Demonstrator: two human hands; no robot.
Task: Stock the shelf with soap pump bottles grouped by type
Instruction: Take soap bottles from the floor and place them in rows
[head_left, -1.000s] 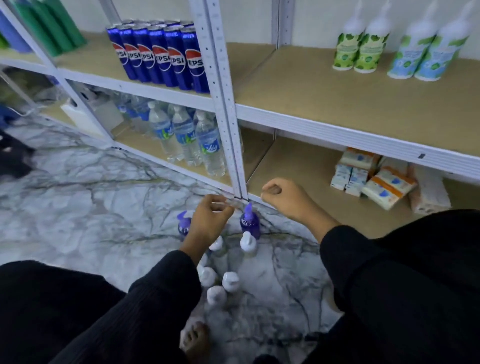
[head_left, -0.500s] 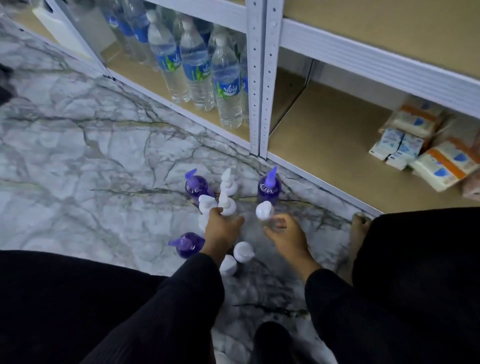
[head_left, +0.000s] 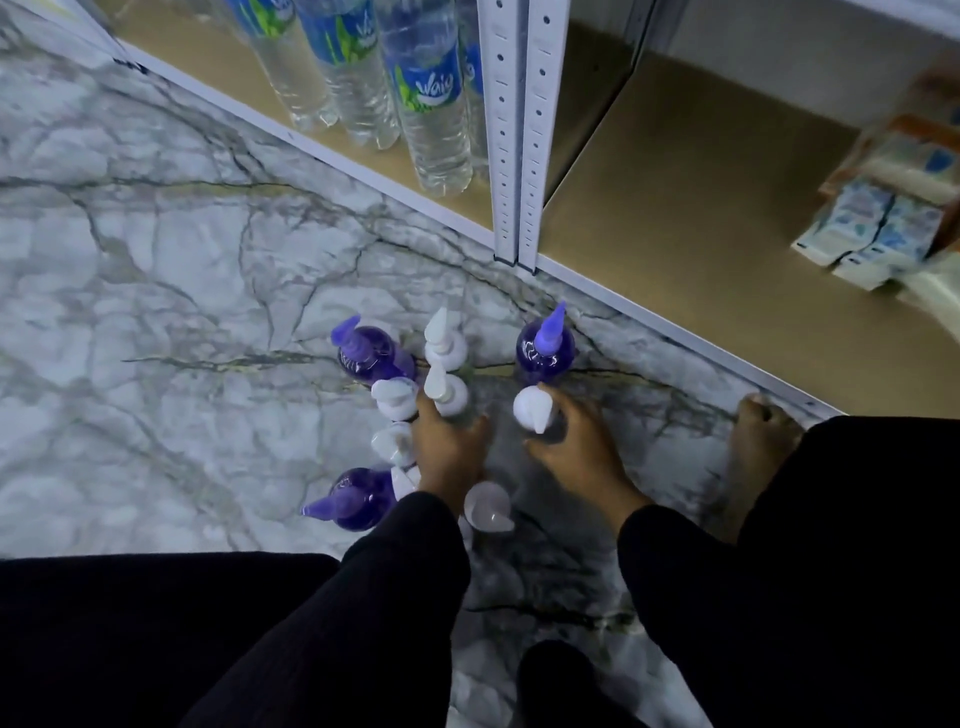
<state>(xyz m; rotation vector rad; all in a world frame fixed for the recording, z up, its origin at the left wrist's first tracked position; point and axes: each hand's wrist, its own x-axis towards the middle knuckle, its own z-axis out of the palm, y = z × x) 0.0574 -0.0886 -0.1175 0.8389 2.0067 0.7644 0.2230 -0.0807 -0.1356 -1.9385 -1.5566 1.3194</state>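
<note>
Both hands have dropped from the shelf (head_left: 675, 234) edge onto the pump bottles (head_left: 545, 348) clustered on the marble floor (head_left: 182, 260), the left hand (head_left: 449, 452) curling round a white-pump bottle (head_left: 445, 391) and the right hand (head_left: 576, 457) round a second white-pump bottle (head_left: 532, 409), so a matching pair seems ready for shelving.

The scene is dimly lit, and a cool bluish cast is thrown over the marble floor (head_left: 156, 270). The left hand (head_left: 449, 452), the right hand (head_left: 579, 457) and the packets (head_left: 878, 234) at the right edge are smeared by blur.
</note>
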